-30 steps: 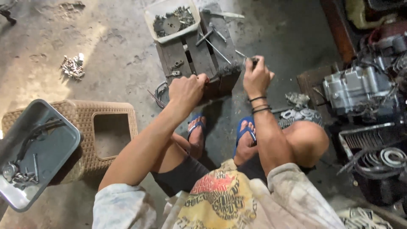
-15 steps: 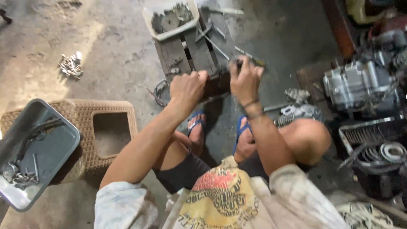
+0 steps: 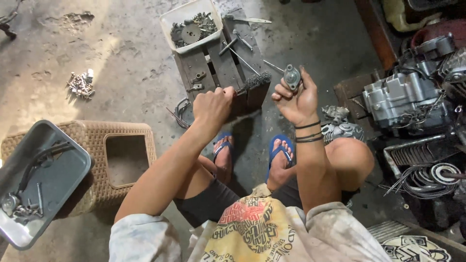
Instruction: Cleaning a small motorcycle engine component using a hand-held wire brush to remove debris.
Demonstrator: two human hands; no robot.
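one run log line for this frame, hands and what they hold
left hand: grips wire brush handle on wooden crate | right hand: holds small metal part raised | engine: on the right

right hand (image 3: 296, 99) raised, lifting small metal part (image 3: 292, 76)

Small grey metal part (image 3: 291, 76), round-bodied, held upright in raised fingertips, wire brush (image 3: 252, 82) low over wooden crate

Stained concrete floor (image 3: 111, 58) carries a dark wooden pallet block (image 3: 218, 73) at centre far, w/ loose tools and a white parts tub (image 3: 187, 19) on it. Bolt pile (image 3: 81, 83) far left, woven stool (image 3: 121, 145) near left, engine (image 3: 403, 99) right.
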